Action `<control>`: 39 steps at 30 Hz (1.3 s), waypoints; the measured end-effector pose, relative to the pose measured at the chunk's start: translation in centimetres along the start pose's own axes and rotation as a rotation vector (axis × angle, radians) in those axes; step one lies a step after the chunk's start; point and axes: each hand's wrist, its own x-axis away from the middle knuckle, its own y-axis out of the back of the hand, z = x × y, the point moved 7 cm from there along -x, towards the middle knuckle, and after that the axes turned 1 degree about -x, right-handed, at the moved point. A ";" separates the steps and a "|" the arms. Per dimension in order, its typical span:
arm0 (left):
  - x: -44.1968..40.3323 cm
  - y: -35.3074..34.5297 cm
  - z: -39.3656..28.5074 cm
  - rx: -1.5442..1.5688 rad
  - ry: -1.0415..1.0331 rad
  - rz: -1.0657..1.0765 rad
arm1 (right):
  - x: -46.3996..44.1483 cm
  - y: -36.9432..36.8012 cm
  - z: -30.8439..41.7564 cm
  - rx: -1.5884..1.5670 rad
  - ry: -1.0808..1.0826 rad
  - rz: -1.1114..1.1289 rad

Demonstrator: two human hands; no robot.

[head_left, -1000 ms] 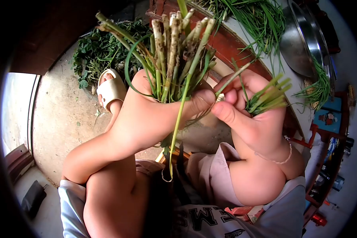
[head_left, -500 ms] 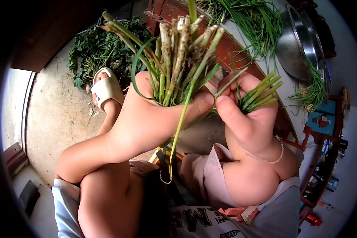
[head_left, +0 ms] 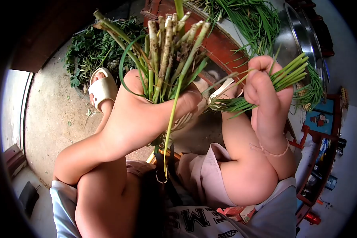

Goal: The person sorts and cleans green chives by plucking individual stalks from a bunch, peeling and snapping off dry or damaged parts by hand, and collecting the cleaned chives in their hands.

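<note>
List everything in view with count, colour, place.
Stemmed bunch: one, whitish green, upper middle
Thin bunch: one, green, upper right
Table: one, red and white, upper middle
Grassy heap: one, green, on table
Bowl: at least one, silver, upper right
Small bundle: one, green, by bowl
Leafy heap: one, dark green, upper left
Sandals: two, cream, upper left and centre
Shelf: one, dark red, right
Unclear item: one, black, lower left
Bracelet: one, pinkish, right
Left hand: one, on stemmed bunch
Right hand: one, on thin bunch
</note>
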 end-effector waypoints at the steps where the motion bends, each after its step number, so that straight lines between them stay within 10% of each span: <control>1: -0.1 0.0 0.1 -0.014 0.011 0.022 | -0.1 0.1 0.1 0.015 0.012 -0.011; 18: -0.2 1.4 1.1 0.072 0.090 -0.078 | -0.3 -0.1 -1.4 0.046 0.055 0.198; 24: 0.0 0.8 0.6 0.110 0.098 -0.038 | 0.5 -2.0 -2.8 -0.232 -0.228 0.273; 39: 0.5 -0.6 -0.4 0.072 -0.079 0.038 | 1.5 -4.2 -1.0 0.007 -0.002 0.412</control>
